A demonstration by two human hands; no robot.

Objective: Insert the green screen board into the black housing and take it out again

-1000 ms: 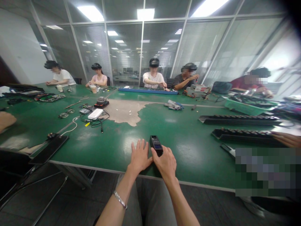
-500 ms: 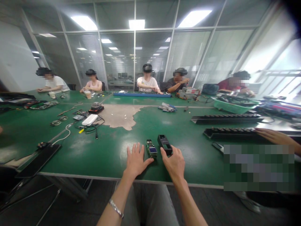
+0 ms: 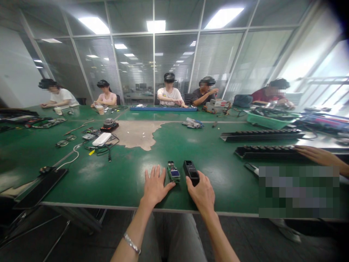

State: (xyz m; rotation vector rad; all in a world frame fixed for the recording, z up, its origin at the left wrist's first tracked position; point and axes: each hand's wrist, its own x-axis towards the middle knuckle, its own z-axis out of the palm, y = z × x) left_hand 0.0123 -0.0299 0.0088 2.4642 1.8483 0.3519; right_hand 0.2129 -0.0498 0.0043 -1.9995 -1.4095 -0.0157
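My left hand (image 3: pixel 155 185) lies flat on the green table (image 3: pixel 114 178), fingers spread, its thumb touching the near end of a small green circuit board with a blue screen (image 3: pixel 173 172). My right hand (image 3: pixel 202 192) rests just right of it, its fingers closed on the near end of a black casing (image 3: pixel 190 170) that lies on the table. Board and casing sit side by side, a small gap between them.
Left lie a flat black panel (image 3: pixel 40 187), a white cable (image 3: pixel 69 160) and a white device with wires (image 3: pixel 101 139). Long black strips (image 3: pixel 261 135) and a green basket (image 3: pixel 268 121) stand right, where another person's hand (image 3: pixel 319 156) reaches in. Several people sit along the far side.
A second ago the device was one piece under my right hand. Now the black casing is apart from the board and lies to its right; my left hand stays flat.
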